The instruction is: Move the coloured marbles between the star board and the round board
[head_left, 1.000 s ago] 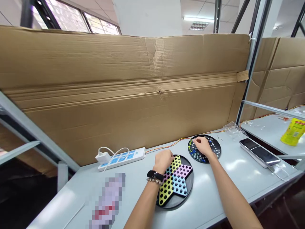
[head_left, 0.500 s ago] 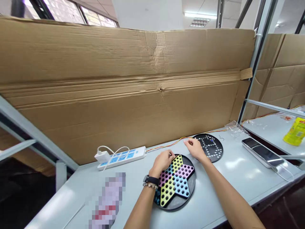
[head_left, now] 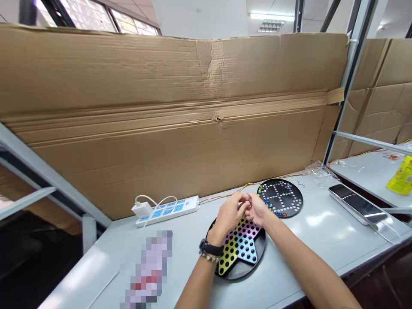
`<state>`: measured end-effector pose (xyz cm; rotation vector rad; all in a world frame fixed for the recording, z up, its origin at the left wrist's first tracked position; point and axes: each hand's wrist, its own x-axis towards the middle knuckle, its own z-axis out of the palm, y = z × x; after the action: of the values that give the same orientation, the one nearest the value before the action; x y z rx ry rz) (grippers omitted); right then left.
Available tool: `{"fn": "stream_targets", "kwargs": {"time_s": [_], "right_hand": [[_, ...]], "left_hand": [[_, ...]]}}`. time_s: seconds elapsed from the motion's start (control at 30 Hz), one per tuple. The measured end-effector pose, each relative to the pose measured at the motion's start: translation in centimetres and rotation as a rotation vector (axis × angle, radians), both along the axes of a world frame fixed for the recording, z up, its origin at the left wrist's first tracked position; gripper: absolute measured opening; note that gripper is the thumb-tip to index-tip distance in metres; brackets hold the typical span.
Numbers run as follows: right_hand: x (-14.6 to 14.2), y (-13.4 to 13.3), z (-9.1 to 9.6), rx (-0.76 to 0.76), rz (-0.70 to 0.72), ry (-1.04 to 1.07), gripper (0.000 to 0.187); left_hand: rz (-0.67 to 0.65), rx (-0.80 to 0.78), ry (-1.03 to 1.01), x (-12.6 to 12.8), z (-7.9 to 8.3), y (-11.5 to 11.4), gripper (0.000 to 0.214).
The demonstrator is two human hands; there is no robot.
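Observation:
A round black Chinese checkers board (head_left: pixel 247 251) with a coloured, holed star lies on the table in front of me. Above its far edge my two hands meet, fingertips touching. My left hand (head_left: pixel 229 216), with a dark watch (head_left: pixel 210 248) and a beaded bracelet on the wrist, is closed with bent fingers. My right hand (head_left: pixel 258 210) is closed too, its fingers pressed against those of the left. Anything between the fingers is too small or hidden. Behind the right hand lies a second black disc (head_left: pixel 291 199) with light dots, and small coloured marbles (head_left: pixel 279 214) along its near-left edge.
At the back left is a white power strip (head_left: pixel 172 211) with a plugged-in charger. A phone (head_left: pixel 357 201) on a white block lies at the right, near clear plastic wrap (head_left: pixel 320 171). Cardboard (head_left: pixel 180 163) walls off the back. A blurred-out packet (head_left: pixel 151 266) lies at the left.
My right hand has moved left from beside the second disc to my left hand. My left hand has lifted slightly off the star board and shifted right.

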<state>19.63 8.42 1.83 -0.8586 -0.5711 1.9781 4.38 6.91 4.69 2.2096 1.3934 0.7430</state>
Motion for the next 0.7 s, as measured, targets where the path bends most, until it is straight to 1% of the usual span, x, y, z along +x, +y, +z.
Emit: {"fn": "stream_targets", "kwargs": {"time_s": [0.1,0.2,0.27,0.37,0.5,0.7], "right_hand": [[0.3,0.3,0.2,-0.124,-0.043,0.061,0.036],[1.3,0.7,0.5,-0.167,-0.14,0.108,0.032],[1.9,0.8,0.7,-0.187,-0.205,0.137,0.032],[2.2,0.8,0.8,-0.199,-0.247,0.138,0.034],[2.0,0.8,0.8,-0.2,-0.241,0.142,0.039],[1.9,0.9,0.4,-0.162,-0.211,0.131,0.042]], "left_hand": [[0.055,0.029,0.052,-0.3,0.2,0.1,0.027],[0.163,0.007,0.169,-2.0,0.2,0.4,0.037],[0.211,-0.03,0.255,-3.3,0.1,0.4,0.033],[0.253,-0.07,0.371,-4.3,-0.2,0.2,0.029],[0.268,-0.089,0.485,-3.9,-0.4,0.0,0.025],[0.253,-0.086,0.56,-2.6,-0.1,-0.4,0.031]]}}
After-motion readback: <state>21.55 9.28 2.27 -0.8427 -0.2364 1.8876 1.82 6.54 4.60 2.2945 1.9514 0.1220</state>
